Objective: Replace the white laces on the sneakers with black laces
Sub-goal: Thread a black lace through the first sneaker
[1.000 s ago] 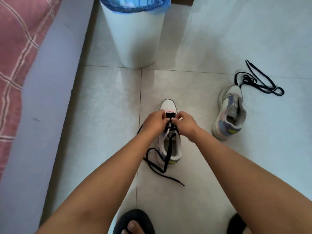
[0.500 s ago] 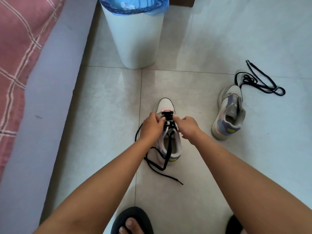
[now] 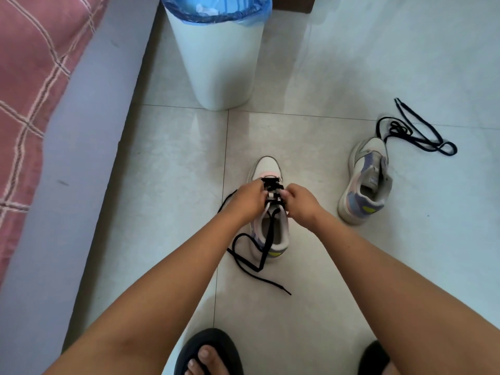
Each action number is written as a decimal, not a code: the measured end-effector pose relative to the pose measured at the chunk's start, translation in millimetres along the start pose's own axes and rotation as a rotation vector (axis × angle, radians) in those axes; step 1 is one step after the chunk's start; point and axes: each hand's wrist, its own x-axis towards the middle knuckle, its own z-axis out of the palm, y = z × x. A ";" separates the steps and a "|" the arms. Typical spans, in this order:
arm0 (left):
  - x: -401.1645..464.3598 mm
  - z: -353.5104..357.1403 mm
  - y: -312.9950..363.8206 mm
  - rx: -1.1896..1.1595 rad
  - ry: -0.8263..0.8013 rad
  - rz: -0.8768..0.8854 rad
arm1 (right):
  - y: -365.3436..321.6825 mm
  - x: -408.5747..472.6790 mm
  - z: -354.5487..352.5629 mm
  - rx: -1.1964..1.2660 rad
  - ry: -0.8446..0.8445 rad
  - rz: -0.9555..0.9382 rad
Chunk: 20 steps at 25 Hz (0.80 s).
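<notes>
Sneaker (image 3: 270, 212) centre floor, toe pointing away, black lace (image 3: 266, 240) threaded across the lowest eyelets only. Left hand (image 3: 247, 200) and right hand (image 3: 300, 203) crowding the eyelet rows, fingers curled in a tight grip, pinching what looks like lace at the tongue; exact hold hidden by the knuckles. Loose lace ends trailing off the heel onto the tiles toward the near side. Mid-lacing by the look of it, upper eyelets open. Next up, probably: pulling slack through, then crossing to the next pair, keeping both ends even. Second sneaker (image 3: 365, 182) lying unlaced off to the right, spare black lace (image 3: 416, 133) coiled just beyond its toe. Waste bin (image 3: 216, 63) standing ahead, bed edge (image 3: 81, 158) running down the left, slippered feet close below. Plenty of bare floor (image 3: 176, 171) either side for elbows.
</notes>
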 end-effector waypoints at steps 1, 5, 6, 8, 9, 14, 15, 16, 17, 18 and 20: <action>-6.5 5.2 -10.8 -0.194 0.087 -0.010 | 9.1 -4.9 5.3 0.206 0.065 0.041; -17.4 22.4 -22.6 -0.457 0.206 -0.110 | 15.1 -14.6 17.8 0.372 0.150 0.088; -13.0 20.8 -21.8 -0.473 0.184 -0.136 | 11.4 -13.4 15.6 0.310 0.143 0.083; -3.0 12.4 -16.9 -0.520 0.101 -0.164 | 3.5 -9.6 10.6 0.246 0.127 0.069; 1.4 8.1 -15.1 -0.471 0.063 -0.153 | 0.9 -7.1 8.3 0.198 0.108 0.070; 10.5 9.5 -15.7 -0.518 -0.003 -0.147 | -5.8 -5.7 5.0 0.423 0.036 0.237; 6.1 13.7 -18.0 -0.763 0.011 -0.213 | -2.9 -7.3 5.9 0.707 0.005 0.312; 0.4 18.9 -19.5 -0.960 0.037 -0.279 | 0.0 -9.6 7.4 0.952 -0.015 0.356; -4.7 23.4 -21.3 -1.080 0.062 -0.324 | 5.1 -10.7 10.6 1.097 -0.025 0.369; -8.2 26.1 -21.9 -1.099 0.073 -0.331 | 9.5 -11.8 13.2 1.131 -0.025 0.365; -5.8 21.3 -21.9 -1.005 0.049 -0.311 | 11.4 -13.5 12.2 1.026 -0.018 0.327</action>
